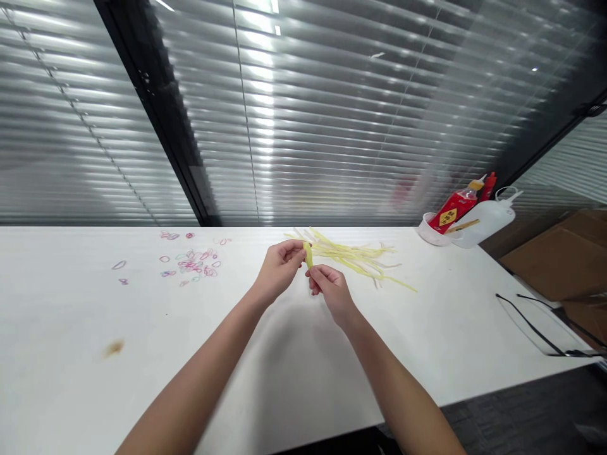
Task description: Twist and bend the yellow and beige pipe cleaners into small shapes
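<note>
Over the middle of the white table (pixel 71 354), my left hand (pixel 279 268) and my right hand (pixel 329 287) meet and pinch a short yellow strip (pixel 308 254) between their fingertips. The strip stands nearly upright between the two hands. Just behind them lies a loose pile of long yellow and pale strips (pixel 353 258) spread flat on the table. A scatter of small pink, purple and green rubber bands (pixel 192 264) lies to the left of my left hand, out of its reach.
At the back right, bottles lie tipped in a white dish (pixel 429 232): a red-labelled one (pixel 455 208) and a clear one (pixel 488 218). A thin black cable (pixel 531 325) runs near the table's right edge. Cardboard boxes (pixel 554 259) stand beyond. Closed blinds behind glass back the table.
</note>
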The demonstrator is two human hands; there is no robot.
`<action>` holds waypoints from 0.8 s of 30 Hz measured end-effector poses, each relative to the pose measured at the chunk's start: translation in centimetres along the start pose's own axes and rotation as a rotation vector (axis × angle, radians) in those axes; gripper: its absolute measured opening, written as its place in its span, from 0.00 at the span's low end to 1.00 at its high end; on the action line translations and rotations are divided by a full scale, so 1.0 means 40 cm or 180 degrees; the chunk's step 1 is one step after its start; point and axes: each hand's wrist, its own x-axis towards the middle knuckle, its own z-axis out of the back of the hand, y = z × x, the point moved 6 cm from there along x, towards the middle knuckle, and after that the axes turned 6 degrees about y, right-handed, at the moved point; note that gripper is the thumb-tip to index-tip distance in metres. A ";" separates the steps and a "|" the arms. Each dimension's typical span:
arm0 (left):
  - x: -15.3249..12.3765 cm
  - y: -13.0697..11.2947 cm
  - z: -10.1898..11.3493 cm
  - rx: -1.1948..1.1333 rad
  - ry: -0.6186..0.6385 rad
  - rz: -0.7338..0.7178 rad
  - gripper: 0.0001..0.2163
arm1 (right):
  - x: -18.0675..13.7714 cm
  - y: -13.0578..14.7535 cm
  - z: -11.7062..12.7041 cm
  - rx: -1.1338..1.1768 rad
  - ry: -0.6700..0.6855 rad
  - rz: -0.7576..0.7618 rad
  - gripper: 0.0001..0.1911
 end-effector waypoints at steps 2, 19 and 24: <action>-0.001 0.001 -0.004 -0.0087 -0.0015 -0.0056 0.12 | -0.001 0.006 -0.001 -0.0085 -0.0006 0.0053 0.12; -0.011 0.005 -0.025 -0.0674 0.0209 0.0398 0.13 | -0.001 0.016 0.021 -0.0229 -0.0419 0.0105 0.14; -0.007 0.014 -0.010 -0.0589 0.0110 0.0477 0.14 | 0.000 0.010 0.019 -0.0263 -0.0414 0.0084 0.13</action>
